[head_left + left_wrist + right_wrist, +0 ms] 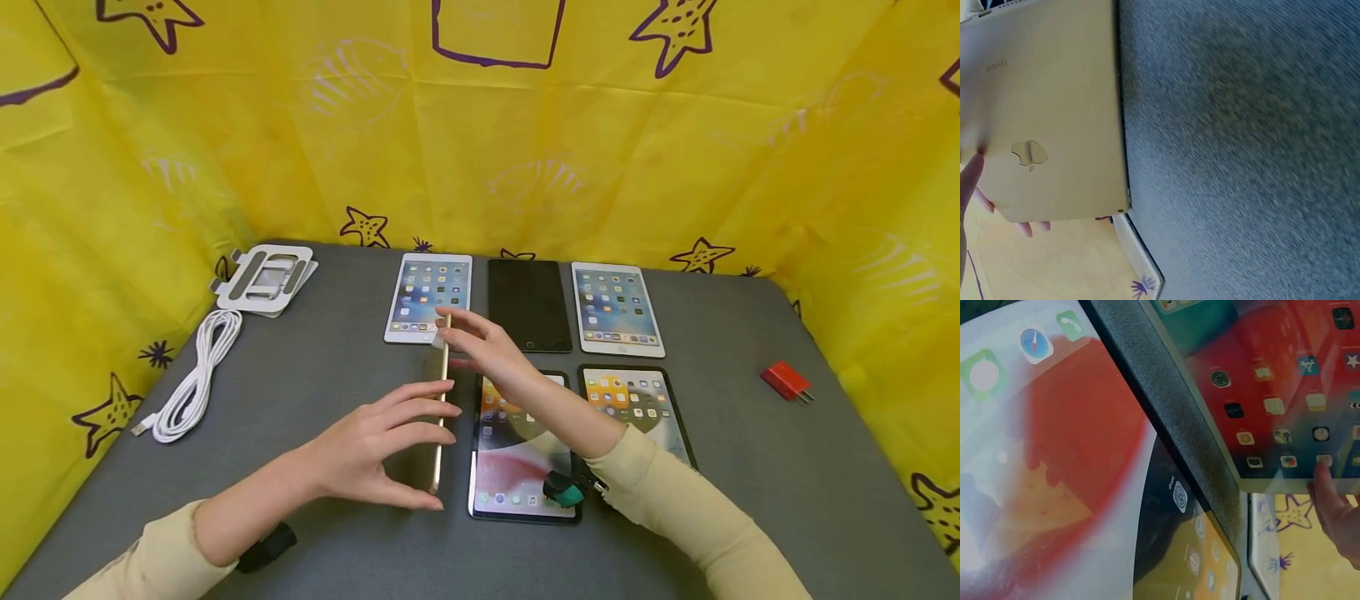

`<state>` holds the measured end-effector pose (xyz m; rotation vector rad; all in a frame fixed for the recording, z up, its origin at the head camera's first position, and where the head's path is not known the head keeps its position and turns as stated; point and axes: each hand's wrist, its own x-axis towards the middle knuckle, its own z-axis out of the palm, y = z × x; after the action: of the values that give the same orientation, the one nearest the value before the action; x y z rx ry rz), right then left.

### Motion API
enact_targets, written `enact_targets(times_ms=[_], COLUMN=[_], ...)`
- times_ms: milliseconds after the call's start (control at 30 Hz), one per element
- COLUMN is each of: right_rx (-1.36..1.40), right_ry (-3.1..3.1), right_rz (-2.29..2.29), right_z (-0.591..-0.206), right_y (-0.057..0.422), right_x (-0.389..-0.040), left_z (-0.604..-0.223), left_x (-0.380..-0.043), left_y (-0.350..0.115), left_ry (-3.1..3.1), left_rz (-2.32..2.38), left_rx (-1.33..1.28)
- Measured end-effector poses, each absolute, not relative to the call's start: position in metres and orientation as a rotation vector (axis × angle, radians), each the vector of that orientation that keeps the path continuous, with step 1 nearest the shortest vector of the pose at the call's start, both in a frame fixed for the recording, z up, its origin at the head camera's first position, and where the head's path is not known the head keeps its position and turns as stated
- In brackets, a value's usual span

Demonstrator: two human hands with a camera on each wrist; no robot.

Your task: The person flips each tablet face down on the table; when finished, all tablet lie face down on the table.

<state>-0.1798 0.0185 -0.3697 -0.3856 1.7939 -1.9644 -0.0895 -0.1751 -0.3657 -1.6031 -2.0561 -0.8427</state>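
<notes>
A gold tablet (443, 417) stands on its long edge over the grey table, held between both hands. My left hand (367, 446) holds it with fingertips at the upper edge and thumb at the near end. At the far end, my right hand (491, 350) grips it by the corner. The left wrist view shows the tablet's gold back (1072, 119) with an apple logo. Its lit screen (1285, 406) faces right. Just right of it lies a black-rimmed tablet (517, 479), partly covered by the right forearm, beside another black-rimmed tablet (637, 396).
Behind lie a white tablet (431, 287), a dark-screened black tablet (528, 300) and a second white tablet (617, 307). On the left are a white stand-like frame (295, 279) and a coiled white cable (198, 383). A red plug adapter (785, 380) lies right. Yellow cloth (480, 150) surrounds the table.
</notes>
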Motion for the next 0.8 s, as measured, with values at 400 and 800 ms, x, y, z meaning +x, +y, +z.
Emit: enact_targets(times_ms=[400, 800], right_rx=[-0.249, -0.245], right_ry=[1.610, 1.915], right_rz=[-2.115, -1.857], right_z=[-0.375, -0.389], right_y=[0.025, 0.030], right_x=[-0.182, -0.189], left_z=[-0.365, -0.383], left_x=[-0.087, -0.088], left_y=[-0.168, -0.172], left_ry=[-2.165, -2.259], left_rz=[-0.656, -0.405], left_rx=[-1.606, -1.680])
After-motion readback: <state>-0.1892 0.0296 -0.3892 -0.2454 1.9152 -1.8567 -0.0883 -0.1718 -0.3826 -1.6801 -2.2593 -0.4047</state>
